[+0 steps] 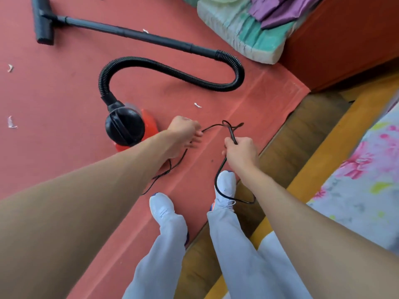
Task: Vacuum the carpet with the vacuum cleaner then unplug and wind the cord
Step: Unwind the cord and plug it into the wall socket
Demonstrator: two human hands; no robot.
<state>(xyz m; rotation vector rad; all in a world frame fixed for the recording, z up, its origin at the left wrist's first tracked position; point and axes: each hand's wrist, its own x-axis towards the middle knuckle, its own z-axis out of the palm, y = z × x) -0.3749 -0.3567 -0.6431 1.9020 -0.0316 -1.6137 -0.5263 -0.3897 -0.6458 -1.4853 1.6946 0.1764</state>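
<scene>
Head cam, looking straight down at both arms stretched out over the red carpet. Left hand closed, pinching the thin black power cord between the fingertips. Right hand wrapped in a fist around the same cord, just beside a messy little loop or knot of it poking up above the knuckles. Below the right fist, cord hanging in a long loop down over the right white sneaker; another strand trailing under the left forearm toward the left sneaker. Vacuum cleaner body, black and red, sitting on the carpet just beyond the left hand. Ribbed black hose snaking off it in an S to the wand, floor nozzle lying flat at top left. Few white paper scraps scattered on the carpet. Wooden floor to the right, floral bedding at the edge.
</scene>
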